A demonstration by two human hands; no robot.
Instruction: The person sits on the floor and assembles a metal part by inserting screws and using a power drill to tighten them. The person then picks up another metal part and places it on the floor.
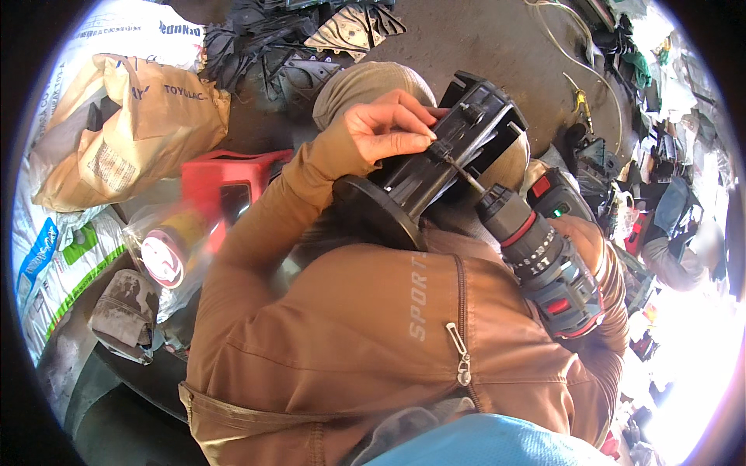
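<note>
A black plastic housing (435,159) with a round disc-like end (373,206) lies across my lap, tilted up to the right. My left hand (392,128) is at its upper left side, thumb and fingertips brought together in a pinch; whatever they hold is too small to make out. My right hand (579,237) is closed round the grip of a black, grey and red cordless drill (536,252). Its thin bit (466,172) points up and left, with the tip at the housing close to my left fingertips. A green light glows on the battery.
Left of me are a red plastic frame (225,175), a brown paper sack (132,132) and a roll of tape (163,256) in clear plastic. Black plastic parts (264,54) are piled ahead on the floor. Mixed scrap (660,147) and a pale cable (598,66) lie on the right.
</note>
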